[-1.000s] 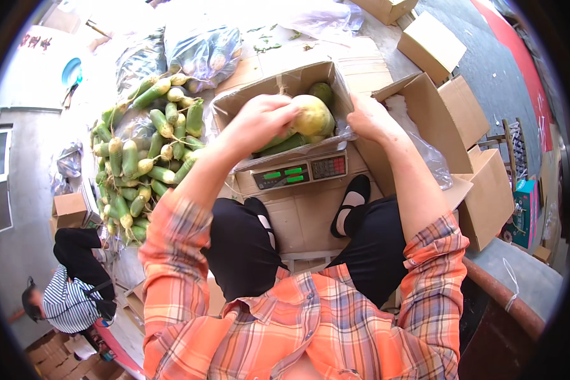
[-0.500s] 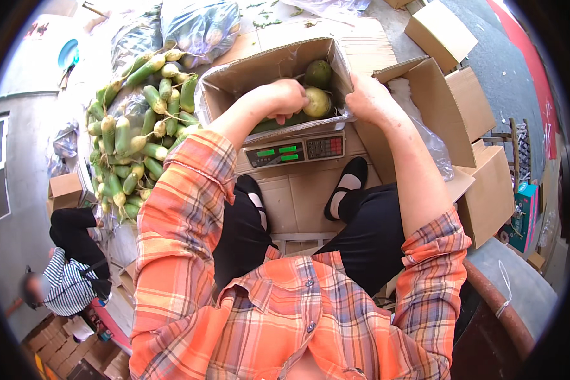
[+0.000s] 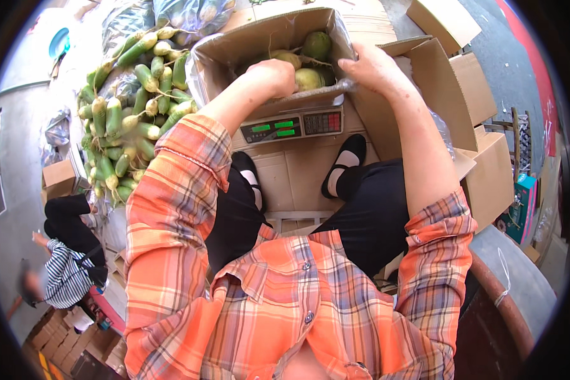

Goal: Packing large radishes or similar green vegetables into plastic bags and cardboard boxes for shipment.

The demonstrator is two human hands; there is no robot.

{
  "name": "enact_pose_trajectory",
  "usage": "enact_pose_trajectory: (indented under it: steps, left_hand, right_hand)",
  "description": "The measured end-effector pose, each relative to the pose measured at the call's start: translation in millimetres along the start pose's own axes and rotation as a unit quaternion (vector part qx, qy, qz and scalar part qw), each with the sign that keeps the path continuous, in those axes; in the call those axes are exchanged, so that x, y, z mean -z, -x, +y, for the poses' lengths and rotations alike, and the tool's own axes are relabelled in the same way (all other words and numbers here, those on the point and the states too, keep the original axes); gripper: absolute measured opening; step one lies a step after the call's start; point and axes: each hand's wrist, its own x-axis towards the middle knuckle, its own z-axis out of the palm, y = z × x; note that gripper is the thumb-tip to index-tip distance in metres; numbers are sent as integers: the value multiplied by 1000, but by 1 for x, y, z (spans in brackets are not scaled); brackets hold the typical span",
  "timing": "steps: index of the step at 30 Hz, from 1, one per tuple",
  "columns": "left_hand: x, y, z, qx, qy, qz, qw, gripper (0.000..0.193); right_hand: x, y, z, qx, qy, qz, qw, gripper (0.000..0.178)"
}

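Note:
A cardboard box (image 3: 218, 66) lined with clear plastic stands on a digital scale (image 3: 291, 126). Several green-and-white radishes (image 3: 309, 80) lie inside it. Over the box's near side my left hand (image 3: 273, 76) is closed, its fingertips hidden; what they hold, if anything, does not show. It is just left of the pale radish end. My right hand (image 3: 377, 71) is at the box's right wall, thumb on the inner side and fingers along the outside, gripping the edge.
To the left lies a big pile of radishes (image 3: 114, 117), with plastic bags of radishes (image 3: 193, 19) behind. Open cardboard boxes (image 3: 440, 88) crowd the right. My feet rest on flattened cardboard (image 3: 291, 174). A person in a striped top (image 3: 69, 272) sits at far left.
My left hand has shifted from over the radishes to the box's near side, with its fingers now hidden. Another pale radish shows at the back. The whole scene has shifted slightly up.

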Motion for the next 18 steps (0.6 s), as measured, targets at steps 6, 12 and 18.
enact_pose_trajectory:
  steps: [6,12,18]
  left_hand:
    - [24,57,-16,-48,105,306,945,33]
    - [30,122,-63,-52,472,457,752,19]
    - [8,127,-120,14,543,431,720,18]
  right_hand:
    - [7,-6,14,-18,-29,25,999,54]
    - [9,0,25,-20,-89,56,994,41]
    - [14,6,21,-43,-84,20,995,40]
